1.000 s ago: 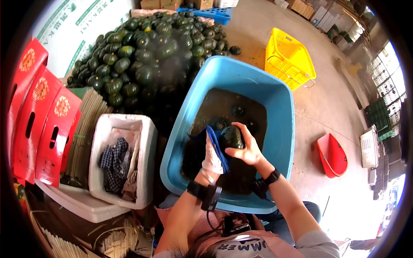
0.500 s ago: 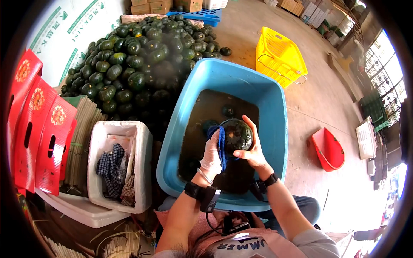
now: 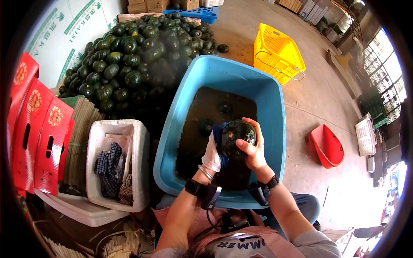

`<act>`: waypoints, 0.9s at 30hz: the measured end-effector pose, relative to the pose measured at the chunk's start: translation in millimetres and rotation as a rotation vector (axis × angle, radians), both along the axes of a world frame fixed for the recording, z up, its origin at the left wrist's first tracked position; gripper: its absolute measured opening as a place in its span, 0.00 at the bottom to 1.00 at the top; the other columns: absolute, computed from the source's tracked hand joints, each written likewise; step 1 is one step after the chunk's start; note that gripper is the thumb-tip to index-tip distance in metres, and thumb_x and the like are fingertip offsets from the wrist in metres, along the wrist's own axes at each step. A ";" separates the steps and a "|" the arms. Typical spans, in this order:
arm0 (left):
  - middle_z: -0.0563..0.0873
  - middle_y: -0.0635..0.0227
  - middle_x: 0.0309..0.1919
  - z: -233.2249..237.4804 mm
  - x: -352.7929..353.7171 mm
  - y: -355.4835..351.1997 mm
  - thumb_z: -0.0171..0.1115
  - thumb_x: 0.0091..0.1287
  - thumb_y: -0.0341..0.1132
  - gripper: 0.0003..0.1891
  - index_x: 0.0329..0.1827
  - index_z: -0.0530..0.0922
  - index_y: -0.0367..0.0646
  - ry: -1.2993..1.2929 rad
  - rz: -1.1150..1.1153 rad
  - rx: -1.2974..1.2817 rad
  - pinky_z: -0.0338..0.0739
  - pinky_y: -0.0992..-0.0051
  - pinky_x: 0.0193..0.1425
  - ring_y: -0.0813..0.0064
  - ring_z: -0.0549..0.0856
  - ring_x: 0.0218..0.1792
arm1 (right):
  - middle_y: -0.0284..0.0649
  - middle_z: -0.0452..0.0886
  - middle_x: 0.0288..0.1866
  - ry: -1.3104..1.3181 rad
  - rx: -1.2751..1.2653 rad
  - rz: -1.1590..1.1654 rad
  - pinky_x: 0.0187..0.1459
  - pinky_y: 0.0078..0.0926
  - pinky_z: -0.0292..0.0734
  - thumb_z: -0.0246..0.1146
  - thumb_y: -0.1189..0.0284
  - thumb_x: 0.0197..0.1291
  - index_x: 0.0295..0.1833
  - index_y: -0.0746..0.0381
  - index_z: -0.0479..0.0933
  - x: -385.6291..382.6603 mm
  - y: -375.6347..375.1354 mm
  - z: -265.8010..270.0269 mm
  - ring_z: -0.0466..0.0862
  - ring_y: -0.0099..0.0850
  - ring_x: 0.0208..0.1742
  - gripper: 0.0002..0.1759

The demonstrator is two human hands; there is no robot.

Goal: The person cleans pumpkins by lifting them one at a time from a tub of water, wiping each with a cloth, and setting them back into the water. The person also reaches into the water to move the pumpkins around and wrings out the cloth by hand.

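Over the blue tub [image 3: 172,124] I hold a wet dark green pumpkin [image 3: 232,144] between both hands. My left hand [image 3: 212,152], in a pale glove, presses a dark blue cloth [image 3: 220,133] against the pumpkin's left side. Bare, my right hand [image 3: 255,150] wraps the right side, thumb across the front. Murky water [image 3: 193,146] fills the bottom of the tub. Two more green pumpkins show in it, one at the back [image 3: 224,107] and one [image 3: 205,127] just left of my hands.
A big heap of green pumpkins [image 3: 124,64] lies behind left. The white foam box [image 3: 144,172] with checked cloths stands left, beside red cartons [image 3: 36,129]. A yellow crate [image 3: 279,56] sits behind the tub; a red basin [image 3: 329,150] lies to the right.
The pumpkin has turned in my hands, its round end mark shifting. The blue cloth has bunched lower along its left side, and my right thumb has moved up onto its front.
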State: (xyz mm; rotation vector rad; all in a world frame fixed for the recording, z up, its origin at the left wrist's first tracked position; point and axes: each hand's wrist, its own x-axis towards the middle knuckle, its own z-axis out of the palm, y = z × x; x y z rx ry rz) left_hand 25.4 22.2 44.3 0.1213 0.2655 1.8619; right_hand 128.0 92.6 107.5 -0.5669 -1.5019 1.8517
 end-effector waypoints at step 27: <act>0.68 0.56 0.70 -51.9 29.1 -14.2 0.50 0.76 0.30 0.26 0.75 0.58 0.36 0.954 0.195 -0.291 0.64 0.69 0.73 0.66 0.70 0.69 | 0.53 0.81 0.41 -0.530 0.532 -0.176 0.48 0.38 0.76 0.55 0.57 0.71 0.49 0.71 0.76 -17.6 0.4 10.6 0.80 0.47 0.44 0.24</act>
